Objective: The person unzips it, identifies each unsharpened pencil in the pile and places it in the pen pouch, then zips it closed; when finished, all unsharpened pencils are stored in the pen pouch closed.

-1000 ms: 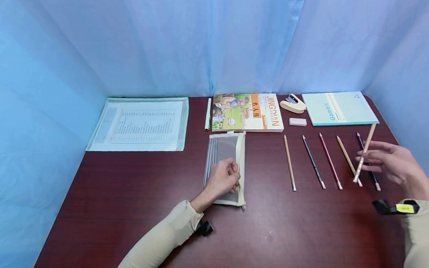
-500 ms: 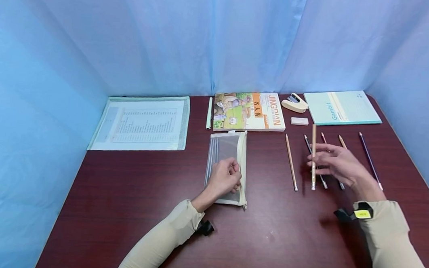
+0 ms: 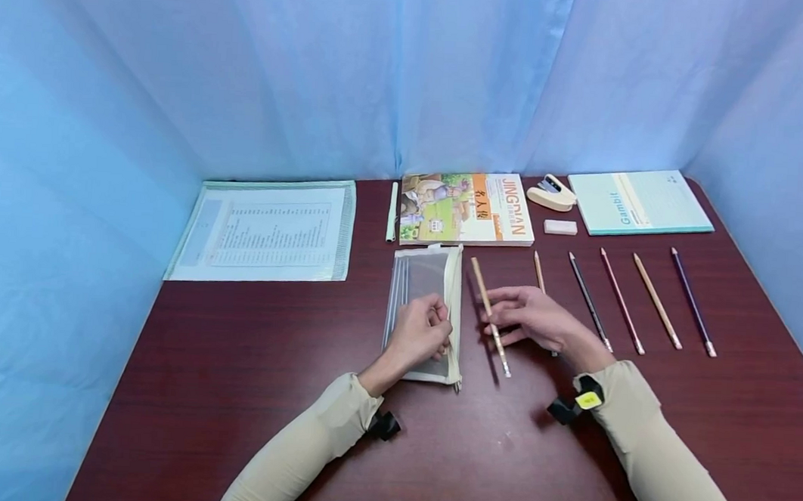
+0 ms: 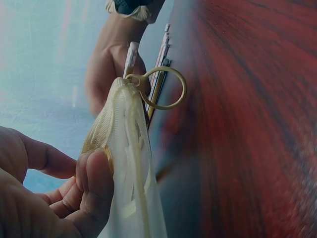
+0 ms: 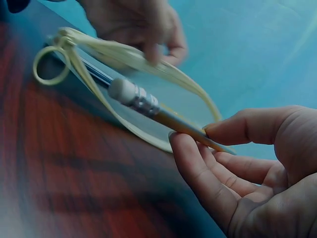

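Note:
A mesh zipper pouch [image 3: 431,271] with a cream edge lies in the middle of the table. My left hand [image 3: 419,331] pinches its zippered edge, and in the right wrist view the pouch's mouth [image 5: 198,94] gapes with dark sticks inside. Just to the right, my right hand [image 3: 534,316] holds a natural-wood pencil [image 3: 480,283] between thumb and fingers, raised off the table, its eraser end [image 5: 124,91] toward me. Several more pencils lie in a row to the right, among them a dark one [image 3: 586,294], a red one [image 3: 620,296] and a purple one [image 3: 692,300]; my right hand partly covers the nearest.
Along the back stand a picture-covered book [image 3: 465,208], a pale green pen [image 3: 392,212], a cream stapler [image 3: 550,194], a white eraser [image 3: 560,227] and a light green notebook [image 3: 642,202]. A document sleeve [image 3: 266,232] lies at the left. Blue curtains [image 3: 302,71] enclose the table.
My right hand has carried the pencil leftward from the far right, across the row, to beside the pouch. The left hand keeps its hold on the pouch edge.

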`<state>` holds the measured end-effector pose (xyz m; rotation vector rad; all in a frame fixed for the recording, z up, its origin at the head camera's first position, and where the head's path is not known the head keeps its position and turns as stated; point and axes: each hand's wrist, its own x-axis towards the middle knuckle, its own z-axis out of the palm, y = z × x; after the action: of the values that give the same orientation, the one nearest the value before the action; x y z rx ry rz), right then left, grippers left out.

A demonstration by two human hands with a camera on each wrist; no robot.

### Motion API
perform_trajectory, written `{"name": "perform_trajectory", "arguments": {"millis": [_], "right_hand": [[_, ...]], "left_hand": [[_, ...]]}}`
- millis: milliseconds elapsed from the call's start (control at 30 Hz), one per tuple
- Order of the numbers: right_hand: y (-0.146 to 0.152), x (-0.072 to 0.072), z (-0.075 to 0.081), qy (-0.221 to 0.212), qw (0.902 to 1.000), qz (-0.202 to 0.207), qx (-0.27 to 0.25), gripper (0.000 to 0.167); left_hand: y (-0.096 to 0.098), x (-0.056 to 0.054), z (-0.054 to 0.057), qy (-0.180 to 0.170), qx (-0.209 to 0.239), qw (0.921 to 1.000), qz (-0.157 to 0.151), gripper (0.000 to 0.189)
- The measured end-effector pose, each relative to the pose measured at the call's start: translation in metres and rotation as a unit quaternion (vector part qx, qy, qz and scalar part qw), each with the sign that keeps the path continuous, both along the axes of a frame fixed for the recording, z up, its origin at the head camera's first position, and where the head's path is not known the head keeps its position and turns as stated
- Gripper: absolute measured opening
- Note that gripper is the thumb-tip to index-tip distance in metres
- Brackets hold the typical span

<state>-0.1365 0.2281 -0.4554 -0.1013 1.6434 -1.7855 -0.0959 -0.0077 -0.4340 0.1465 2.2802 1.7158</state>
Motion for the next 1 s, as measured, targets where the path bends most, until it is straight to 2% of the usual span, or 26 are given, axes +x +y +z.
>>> {"name": "perform_trajectory", "arguments": {"millis": [133,233,367,500,633,767,867,1000], "right_hand": [[-0.024,-0.007,-0.007,-0.006,0.9998,0.015,0.008,0.061],[-0.038,-0.012,-0.009,-0.005,0.9998,0.011,0.015,0.061],[-0.054,-0.015,-0.008,-0.003,0.9994,-0.025,0.025,0.063],[-0.067,-0.013,-0.005,0.004,0.997,-0.068,0.038,0.066],[-0.073,-0.008,0.001,0.027,0.9936,-0.076,0.079,0.064],[-0.066,-0.011,0.008,0.065,0.9843,-0.078,0.144,0.048],[-0.056,-0.023,0.013,0.083,0.9742,-0.116,0.174,0.037],[-0.048,-0.045,0.014,0.088,0.9633,-0.163,0.195,0.042]], "left_hand": [[0.0,0.0,0.0,0.002,-0.008,1.0,-0.001,0.008],[0.0,0.0,0.0,0.0,-0.015,0.9999,-0.002,0.008],[0.0,-0.001,0.0,-0.001,-0.016,0.9999,-0.003,0.008],[0.0,-0.002,0.0,0.003,-0.014,0.9999,-0.002,0.009],[0.0,-0.002,0.002,0.002,-0.012,0.9999,-0.002,0.01],[0.0,-0.001,0.003,0.005,-0.011,0.9999,-0.003,0.01],[0.0,-0.001,0.003,0.006,-0.01,0.9999,-0.003,0.009],[-0.001,0.0,0.002,0.005,-0.01,0.9999,-0.003,0.009]]}}
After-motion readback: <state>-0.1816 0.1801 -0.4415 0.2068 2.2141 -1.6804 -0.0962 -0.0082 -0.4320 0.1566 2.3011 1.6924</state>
